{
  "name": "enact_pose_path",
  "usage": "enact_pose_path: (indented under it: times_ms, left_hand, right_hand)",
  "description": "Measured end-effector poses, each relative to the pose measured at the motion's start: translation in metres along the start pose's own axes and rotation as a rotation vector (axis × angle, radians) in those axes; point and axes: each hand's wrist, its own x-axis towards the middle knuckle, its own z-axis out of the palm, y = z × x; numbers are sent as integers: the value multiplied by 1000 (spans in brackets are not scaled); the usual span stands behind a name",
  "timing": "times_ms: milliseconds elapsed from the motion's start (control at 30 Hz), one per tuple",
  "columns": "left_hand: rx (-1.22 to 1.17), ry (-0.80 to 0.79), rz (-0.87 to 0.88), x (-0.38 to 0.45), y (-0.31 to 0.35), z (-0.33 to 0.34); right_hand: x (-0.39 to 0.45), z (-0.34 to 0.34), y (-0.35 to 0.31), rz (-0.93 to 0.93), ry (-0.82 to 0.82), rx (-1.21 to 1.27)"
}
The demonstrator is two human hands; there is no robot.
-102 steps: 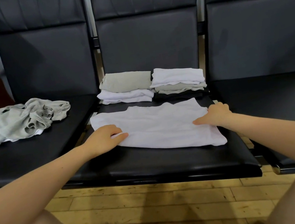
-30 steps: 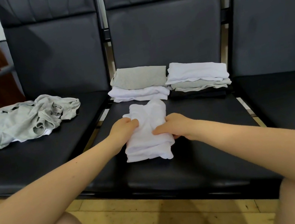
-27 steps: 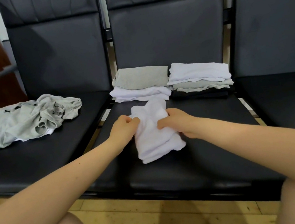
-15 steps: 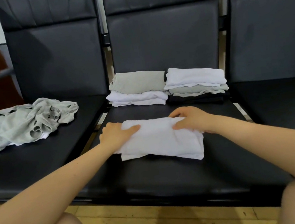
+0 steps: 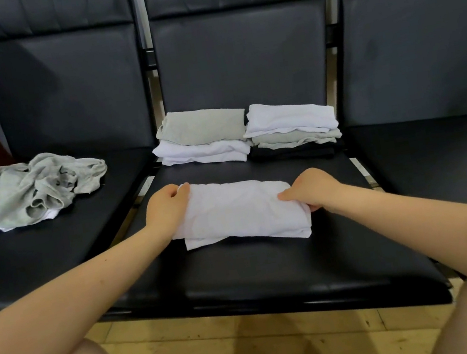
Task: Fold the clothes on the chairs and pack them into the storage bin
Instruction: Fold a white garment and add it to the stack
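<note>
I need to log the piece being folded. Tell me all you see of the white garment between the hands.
The white garment is soft, creased cloth folded into a flat layered rectangle, lying on the middle chair seat in front of two folded stacks. The left hand grips its left end, the right hand its right end.

shirt you hold [image 5: 237,210]: plain white
loose heap [image 5: 21,190]: pale grey, some white beneath
left stack [image 5: 202,137]: grey over white
right stack [image 5: 292,130]: white, grey, black
chairs [image 5: 271,263]: black
floor [image 5: 254,343]: yellowish wood
</note>
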Motion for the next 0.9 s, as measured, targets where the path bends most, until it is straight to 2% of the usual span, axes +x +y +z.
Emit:
enact_pose_path:
  times_ms: [100,233,433,467,600,733,800,900]
  left_hand:
    - [-51,-23,-7,-3,1,0]
    - [-86,-16,-13,-10,5,0]
    - [-34,143,-81,-9,0,-12]
    - [0,153,-80,-9,-3,-14]
    - [185,86,-66,-12,-8,-15]
    - [550,5,-84,-17,-8,-3]
    - [674,-43,-62,-20,-7,2]
    - [642,-97,29,-18,-9,4]
  right_hand:
    - [-1,1,-2,-31,34,36]
    - [-3,5,-8,-70,179,181]
    - [13,2,-17,76,143,477]
    - [15,2,-17,82,145,462]
    - [20,10,-12,-21,182,84]
    - [20,19,-18,47,90,-124]
    - [21,25,-21,19,77,-258]
    - [23,37,-22,-114,77,-248]
